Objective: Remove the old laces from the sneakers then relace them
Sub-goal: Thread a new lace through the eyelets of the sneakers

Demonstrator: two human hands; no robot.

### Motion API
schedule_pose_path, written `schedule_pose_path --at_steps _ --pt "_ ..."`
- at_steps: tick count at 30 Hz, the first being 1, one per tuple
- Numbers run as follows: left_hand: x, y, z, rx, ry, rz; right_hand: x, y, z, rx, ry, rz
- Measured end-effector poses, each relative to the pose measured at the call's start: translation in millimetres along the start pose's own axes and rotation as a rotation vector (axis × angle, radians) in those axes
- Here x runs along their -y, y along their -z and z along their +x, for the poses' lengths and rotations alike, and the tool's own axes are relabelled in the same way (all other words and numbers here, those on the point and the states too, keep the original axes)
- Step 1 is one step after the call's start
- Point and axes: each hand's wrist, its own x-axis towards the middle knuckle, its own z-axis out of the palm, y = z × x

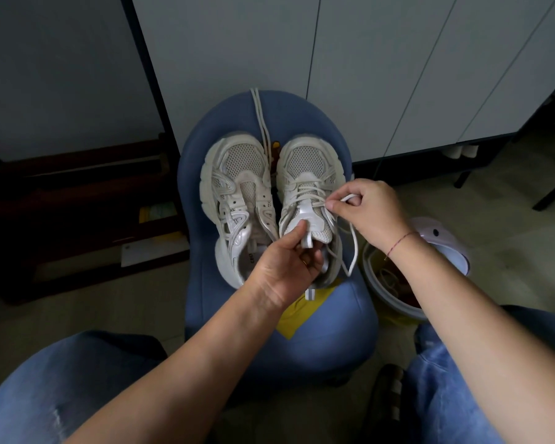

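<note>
left hand point(282, 267) grips the laced sneaker point(308, 174) by its tongue point(305, 219), steadying it while right hand point(372, 213) pinches a lace loop point(350, 197), likely unthreading it.

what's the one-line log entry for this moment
left hand: holds tongue of laced sneaker | right hand: pinches lace | other sneaker: unlaced | loose lace: on blue stool

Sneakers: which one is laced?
The right-hand sneaker, whose lace the right hand pinches; the left-hand sneaker has bare eyelets.
</note>
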Motion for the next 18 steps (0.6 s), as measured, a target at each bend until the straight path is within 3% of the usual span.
schedule_pose_path --at_steps 8,18 --pt "2 -1 1 -0.004 -0.003 -0.012 15 6 3 0.079 0.093 -0.364" --pt "2 -2 -1 -0.015 -0.016 0.004 10 -12 4 0.132 -0.026 0.038"
